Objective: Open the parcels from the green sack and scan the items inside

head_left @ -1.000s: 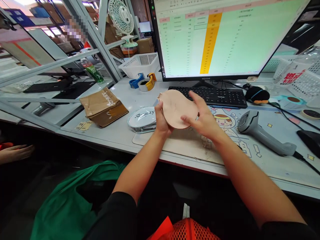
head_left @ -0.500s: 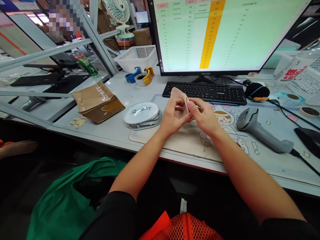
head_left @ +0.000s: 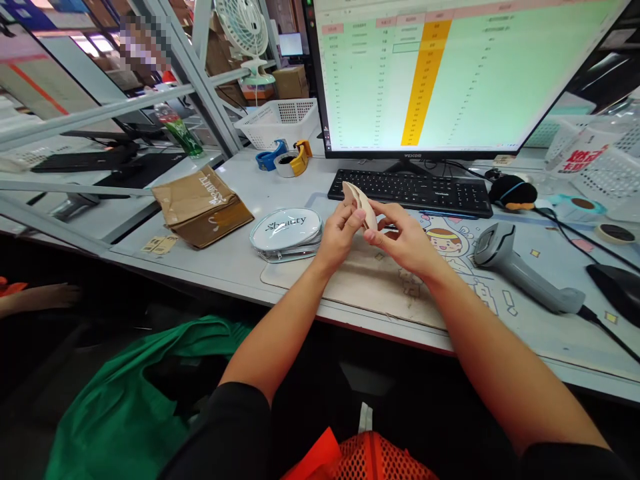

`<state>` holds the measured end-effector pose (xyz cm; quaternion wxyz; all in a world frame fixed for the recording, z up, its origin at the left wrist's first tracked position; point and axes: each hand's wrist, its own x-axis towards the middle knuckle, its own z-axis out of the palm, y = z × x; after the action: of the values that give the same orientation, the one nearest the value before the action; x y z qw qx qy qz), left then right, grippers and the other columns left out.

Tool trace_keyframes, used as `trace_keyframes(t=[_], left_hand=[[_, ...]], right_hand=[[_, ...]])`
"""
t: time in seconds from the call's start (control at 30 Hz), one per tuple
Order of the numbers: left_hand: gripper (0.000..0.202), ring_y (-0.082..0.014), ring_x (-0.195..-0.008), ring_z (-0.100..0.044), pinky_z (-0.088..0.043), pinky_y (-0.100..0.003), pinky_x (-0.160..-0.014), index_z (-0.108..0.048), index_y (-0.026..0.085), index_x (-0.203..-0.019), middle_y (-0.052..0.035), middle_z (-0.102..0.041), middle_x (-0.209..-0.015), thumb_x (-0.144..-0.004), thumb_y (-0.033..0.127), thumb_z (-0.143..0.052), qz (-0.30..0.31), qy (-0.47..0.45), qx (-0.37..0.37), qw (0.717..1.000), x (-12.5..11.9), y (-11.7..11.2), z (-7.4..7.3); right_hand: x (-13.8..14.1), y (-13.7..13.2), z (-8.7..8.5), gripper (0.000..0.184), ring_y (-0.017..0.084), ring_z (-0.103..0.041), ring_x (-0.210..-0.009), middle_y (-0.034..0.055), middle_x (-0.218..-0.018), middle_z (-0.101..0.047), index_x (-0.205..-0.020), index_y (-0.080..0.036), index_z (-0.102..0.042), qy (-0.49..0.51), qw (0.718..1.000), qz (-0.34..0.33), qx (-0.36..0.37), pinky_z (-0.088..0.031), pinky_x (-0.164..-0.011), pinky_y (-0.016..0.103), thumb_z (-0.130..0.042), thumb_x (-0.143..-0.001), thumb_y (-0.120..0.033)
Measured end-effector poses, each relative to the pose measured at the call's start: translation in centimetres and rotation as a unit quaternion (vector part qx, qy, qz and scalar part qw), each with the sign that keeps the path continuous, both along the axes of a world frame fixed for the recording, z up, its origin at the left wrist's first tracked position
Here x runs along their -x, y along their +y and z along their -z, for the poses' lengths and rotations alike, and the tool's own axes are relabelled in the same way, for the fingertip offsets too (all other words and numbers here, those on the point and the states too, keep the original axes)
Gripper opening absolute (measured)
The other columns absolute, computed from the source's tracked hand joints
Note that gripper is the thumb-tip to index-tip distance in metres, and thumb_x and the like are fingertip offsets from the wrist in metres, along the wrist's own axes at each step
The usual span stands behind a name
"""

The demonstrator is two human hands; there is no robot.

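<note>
Above the front of the desk mat (head_left: 350, 283), a small stack of thin, curved pale beige pads (head_left: 369, 212) is held on edge between both hands; their exact kind I cannot make out. My left hand (head_left: 338, 235) is closed round their left side, thumb pressed on the face. With thumb and fingers my right hand (head_left: 406, 237) pinches the right edge. Left of my hands lies a clear-and-white oval zip pouch (head_left: 286, 232) with "beauty" lettering. Behind them is a black keyboard (head_left: 425, 193).
A grey barcode scanner (head_left: 525, 270) and a black mouse (head_left: 615, 283) lie to the right. At left sit a crumpled brown package (head_left: 200, 207) and tape dispensers (head_left: 285, 159). A monitor (head_left: 460, 87) stands behind; a metal frame (head_left: 200, 80) borders the left side.
The pads have turned in my hands, and their layered edges now show apart. My left thumb has moved up onto them. The view has shifted slightly.
</note>
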<state>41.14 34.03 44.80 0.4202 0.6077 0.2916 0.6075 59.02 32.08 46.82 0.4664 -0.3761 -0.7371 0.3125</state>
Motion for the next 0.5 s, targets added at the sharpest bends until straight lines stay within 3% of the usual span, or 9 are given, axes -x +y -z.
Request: trace_keyframes(t=[0.17,0.27,0.37,0.5], left_hand=[[0.046,-0.0250,-0.111,-0.056,-0.043,-0.036,-0.110,-0.070,0.022,-0.081,-0.0060,-0.060,-0.103,-0.098,0.065,-0.066,0.018,0.020,-0.059,0.998,0.03,0.33,0.37],[0.045,-0.0246,-0.105,-0.054,-0.044,-0.037,-0.106,-0.067,0.023,-0.077,-0.0055,-0.057,-0.097,-0.096,0.064,-0.069,-0.018,0.048,-0.072,0.996,-0.04,0.07,0.05],[0.047,-0.0260,-0.109,-0.054,-0.044,-0.038,-0.107,-0.065,0.023,-0.075,-0.0065,-0.058,-0.103,-0.093,0.067,-0.071,-0.044,0.061,-0.083,0.994,-0.08,-0.16,-0.25],[0.047,-0.0257,-0.109,-0.056,-0.046,-0.039,-0.106,-0.064,0.023,-0.074,-0.0075,-0.058,-0.108,-0.092,0.066,-0.072,-0.024,0.060,-0.088,0.994,-0.02,-0.26,-0.33]], right_hand=[[-0.32,0.14,-0.05,0.076,0.025,-0.066,-0.107,0.0122,-0.135,-0.067,-0.147,-0.027,-0.069,-0.004,1.000,0.003,-0.013,-0.065,-0.085,0.039,-0.078,-0.086,-0.071],[-0.33,0.38,-0.01,0.073,0.025,-0.068,-0.106,0.0123,-0.134,-0.069,-0.144,-0.025,-0.070,0.003,1.000,-0.012,-0.014,-0.065,-0.085,0.040,-0.078,-0.087,-0.070],[-0.17,0.53,0.01,0.070,0.024,-0.070,-0.098,0.0121,-0.136,-0.071,-0.141,-0.025,-0.071,0.016,1.000,-0.019,0.004,-0.065,-0.079,0.039,-0.077,-0.087,-0.070],[0.10,0.38,-0.05,0.058,0.025,-0.073,-0.096,0.0110,-0.129,-0.076,-0.132,-0.023,-0.075,0.038,0.999,-0.006,0.012,-0.065,-0.077,0.040,-0.073,-0.092,-0.066]])
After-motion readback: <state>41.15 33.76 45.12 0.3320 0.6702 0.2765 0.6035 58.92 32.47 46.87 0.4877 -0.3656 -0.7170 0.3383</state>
